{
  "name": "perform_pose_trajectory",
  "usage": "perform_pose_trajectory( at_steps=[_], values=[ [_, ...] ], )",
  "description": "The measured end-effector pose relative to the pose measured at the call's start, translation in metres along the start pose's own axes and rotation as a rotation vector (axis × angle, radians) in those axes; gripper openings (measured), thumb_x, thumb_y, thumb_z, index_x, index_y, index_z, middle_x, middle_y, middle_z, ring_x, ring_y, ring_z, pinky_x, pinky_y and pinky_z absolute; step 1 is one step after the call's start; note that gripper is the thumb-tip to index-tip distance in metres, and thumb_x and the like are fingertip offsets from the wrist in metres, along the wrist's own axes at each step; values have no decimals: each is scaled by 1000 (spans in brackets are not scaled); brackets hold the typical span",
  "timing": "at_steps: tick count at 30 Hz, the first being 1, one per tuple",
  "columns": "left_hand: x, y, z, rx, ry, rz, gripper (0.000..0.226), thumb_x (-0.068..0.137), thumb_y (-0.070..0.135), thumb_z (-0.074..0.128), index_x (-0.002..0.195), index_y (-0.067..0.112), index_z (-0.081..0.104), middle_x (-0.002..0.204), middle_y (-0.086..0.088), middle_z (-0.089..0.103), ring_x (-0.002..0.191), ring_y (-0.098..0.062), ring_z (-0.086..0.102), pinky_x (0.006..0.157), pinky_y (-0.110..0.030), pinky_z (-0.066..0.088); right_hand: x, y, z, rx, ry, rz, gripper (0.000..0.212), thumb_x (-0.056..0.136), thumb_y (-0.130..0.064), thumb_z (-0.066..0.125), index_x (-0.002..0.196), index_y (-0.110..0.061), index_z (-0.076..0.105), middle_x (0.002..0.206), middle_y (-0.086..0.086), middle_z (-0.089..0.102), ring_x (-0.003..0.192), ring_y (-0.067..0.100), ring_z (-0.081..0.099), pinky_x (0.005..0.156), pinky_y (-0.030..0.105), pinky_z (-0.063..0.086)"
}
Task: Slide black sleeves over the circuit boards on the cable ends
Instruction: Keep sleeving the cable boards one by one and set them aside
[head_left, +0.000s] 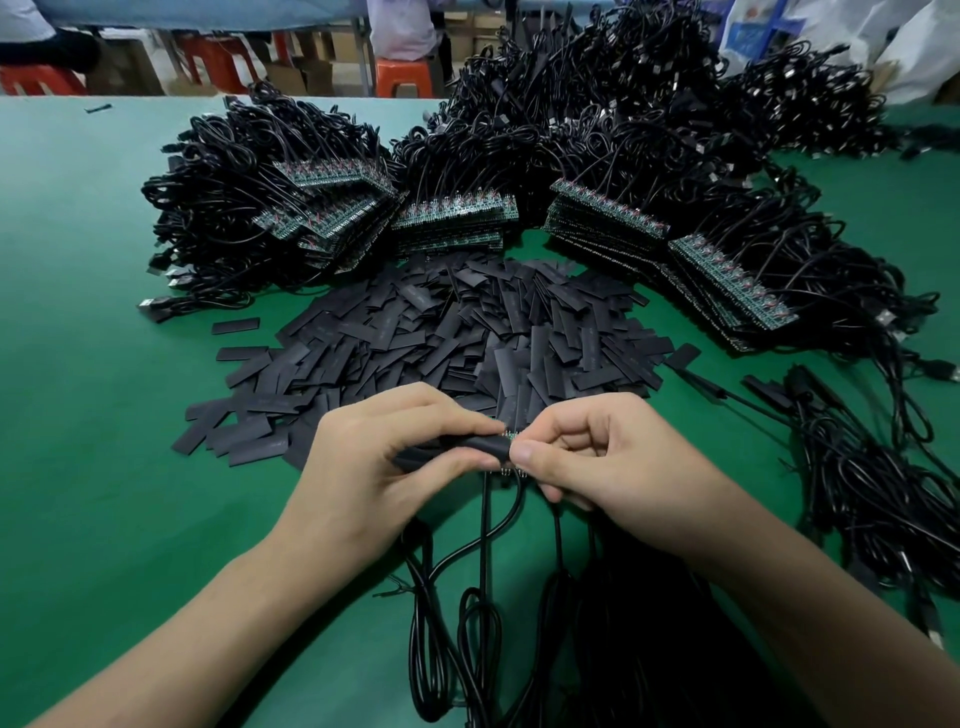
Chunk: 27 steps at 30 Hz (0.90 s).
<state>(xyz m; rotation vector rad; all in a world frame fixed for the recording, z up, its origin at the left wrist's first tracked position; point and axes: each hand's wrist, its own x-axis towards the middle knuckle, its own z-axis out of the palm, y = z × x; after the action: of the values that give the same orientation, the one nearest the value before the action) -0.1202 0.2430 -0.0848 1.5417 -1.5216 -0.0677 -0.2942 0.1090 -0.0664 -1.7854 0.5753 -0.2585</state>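
My left hand (387, 462) pinches a black sleeve (467, 448) between thumb and fingers. My right hand (602, 462) pinches a small green circuit board (511, 439) whose tip shows at the sleeve's right end. Most of the board is hidden by my fingers. Black cables (485, 545) hang from the boards toward me. A wide heap of flat black sleeves (441, 332) lies just beyond my hands on the green table (104, 364).
Stacks of circuit boards with coiled black cables (332, 208) ring the far side of the sleeve heap. More stacked boards (727, 280) sit at the right. Loose cables (872, 493) pile near the right edge. Orange stools and cartons stand behind the table.
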Motion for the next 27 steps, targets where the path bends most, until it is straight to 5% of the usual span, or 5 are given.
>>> perform_pose_trajectory(
  at_steps=[7, 15, 27],
  values=[
    [0, 7, 2, 20, 224, -166, 43, 69, 42, 86, 104, 22, 74, 90, 16, 71, 89, -7, 70, 82, -11, 49, -1, -5, 2, 121, 21, 4, 18, 100, -17, 65, 86, -18, 76, 70, 3, 73, 52, 8, 52, 53, 14, 42],
    [0, 10, 6, -28, 125, -130, 60, 71, 44, 84, 123, 20, 69, 105, 19, 70, 101, -1, 68, 91, -12, 48, -2, -3, 6, 138, 39, -10, 12, 99, -16, 66, 91, -14, 75, 71, 6, 76, 54, 7, 56, 56, 15, 46],
    [0, 1, 5, -93, 94, -130, 51, 77, 38, 81, 124, 23, 69, 104, 12, 71, 102, -12, 70, 94, -22, 52, -1, 3, 8, -5, 43, -73, 17, 91, -38, 61, 91, -29, 75, 73, 4, 76, 56, 3, 56, 56, 17, 44]
  ],
)
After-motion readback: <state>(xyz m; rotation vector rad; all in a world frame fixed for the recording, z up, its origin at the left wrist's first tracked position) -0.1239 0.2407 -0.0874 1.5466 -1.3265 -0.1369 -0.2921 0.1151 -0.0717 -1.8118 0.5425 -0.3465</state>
